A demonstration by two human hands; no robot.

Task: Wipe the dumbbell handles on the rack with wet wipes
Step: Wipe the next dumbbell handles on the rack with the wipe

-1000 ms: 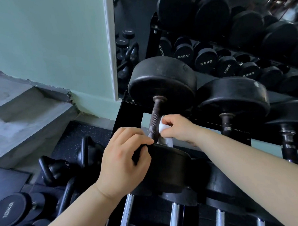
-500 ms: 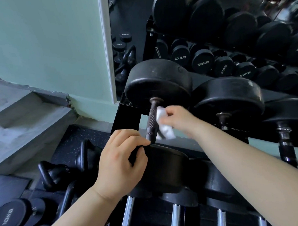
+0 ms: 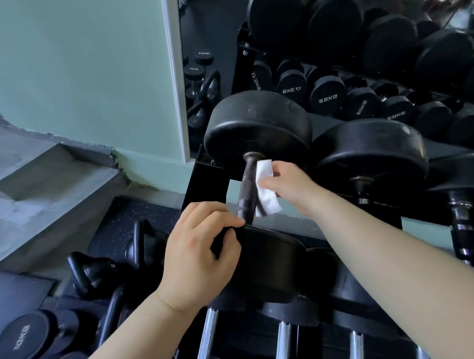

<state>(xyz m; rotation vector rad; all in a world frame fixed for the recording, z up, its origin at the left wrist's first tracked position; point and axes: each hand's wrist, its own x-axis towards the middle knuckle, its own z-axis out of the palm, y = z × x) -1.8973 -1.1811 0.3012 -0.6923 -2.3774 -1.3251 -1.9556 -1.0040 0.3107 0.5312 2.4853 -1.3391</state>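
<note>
Right hand (image 3: 290, 188) pinches a crumpled white wet wipe (image 3: 266, 190) against the right side of the dark knurled metal dumbbell handle (image 3: 247, 191), upper half, just below the far black rubber head (image 3: 258, 129). Left hand (image 3: 198, 251) curls fingers over the rim of the near black rubber head (image 3: 272, 264). Dumbbell sits at the left end of the black steel rack (image 3: 211, 183), beside a mirror (image 3: 214, 58)

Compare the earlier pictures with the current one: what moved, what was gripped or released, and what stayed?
The right hand, pinching the wet wipe, slid it up the dumbbell handle, from beside the near head toward the far head. Nothing was taken up or let go. The left hand keeps its grip on the near head.
</note>
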